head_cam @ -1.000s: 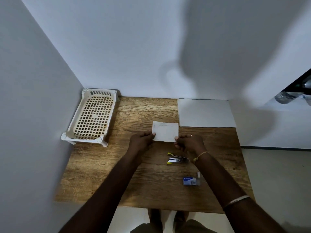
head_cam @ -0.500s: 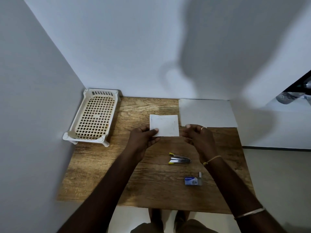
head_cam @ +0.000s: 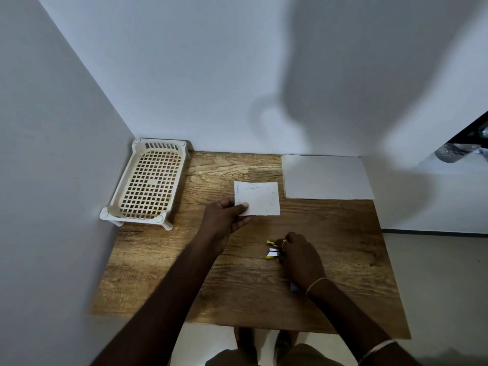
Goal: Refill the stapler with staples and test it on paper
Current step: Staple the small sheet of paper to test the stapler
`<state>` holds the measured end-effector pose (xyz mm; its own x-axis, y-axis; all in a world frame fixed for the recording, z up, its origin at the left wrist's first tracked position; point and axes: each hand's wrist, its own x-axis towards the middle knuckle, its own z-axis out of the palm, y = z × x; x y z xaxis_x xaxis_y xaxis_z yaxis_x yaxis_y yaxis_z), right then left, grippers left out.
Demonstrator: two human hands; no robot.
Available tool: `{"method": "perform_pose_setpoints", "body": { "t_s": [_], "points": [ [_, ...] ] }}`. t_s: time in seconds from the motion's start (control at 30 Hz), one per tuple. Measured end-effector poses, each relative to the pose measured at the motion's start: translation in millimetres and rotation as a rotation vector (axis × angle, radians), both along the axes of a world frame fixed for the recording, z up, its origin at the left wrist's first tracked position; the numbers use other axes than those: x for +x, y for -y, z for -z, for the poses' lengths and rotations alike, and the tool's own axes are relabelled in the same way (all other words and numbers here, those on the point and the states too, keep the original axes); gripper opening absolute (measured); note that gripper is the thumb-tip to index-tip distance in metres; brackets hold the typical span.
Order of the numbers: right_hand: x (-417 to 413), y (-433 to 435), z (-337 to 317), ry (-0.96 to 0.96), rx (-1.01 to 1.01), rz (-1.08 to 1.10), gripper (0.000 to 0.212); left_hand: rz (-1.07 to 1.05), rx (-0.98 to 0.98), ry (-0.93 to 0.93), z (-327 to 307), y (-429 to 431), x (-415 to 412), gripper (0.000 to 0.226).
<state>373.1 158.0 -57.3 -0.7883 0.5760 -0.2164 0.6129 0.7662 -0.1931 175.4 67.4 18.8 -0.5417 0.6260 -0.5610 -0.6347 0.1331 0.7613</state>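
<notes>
Head view: left hand (head_cam: 227, 217) is pinching the paper (head_cam: 260, 198) at its near-left corner, thumb on top. Stapler (head_cam: 272, 250) is lying on the table (head_cam: 343, 260), near-right of the paper, long axis left-right. Right hand (head_cam: 299, 256) is covering its right end and is the nearer hand; fingers curled over, grip cannot be told.

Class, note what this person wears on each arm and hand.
Both forearms are bare, without sleeves. The right hand wears a ring; a thin yellowish thread circles its wrist, a pale bangle sits higher up the forearm. The left hand and arm wear nothing visible.
</notes>
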Motion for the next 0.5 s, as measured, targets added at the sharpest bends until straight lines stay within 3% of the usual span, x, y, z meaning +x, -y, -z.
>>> {"method": "perform_pose_setpoints", "body": {
  "t_s": [0.13,0.27,0.37,0.5],
  "points": [
    [0,1,-6,-0.153,-0.160,0.137,0.023,-0.011,-0.012,0.000,0,-1,1,0.021],
    [-5,6,-30,-0.529,-0.756,0.467,0.015,-0.019,-0.018,-0.002,-1,-2,0,0.025],
    [-11,12,-56,-0.672,-1.197,0.578,0.020,-0.028,-0.010,0.006,-2,-3,1,0.027],
    [-23,17,-77,-0.745,-1.367,0.632,0.027,-0.029,-0.014,-0.003,-4,-4,3,0.027]
  ]
}}
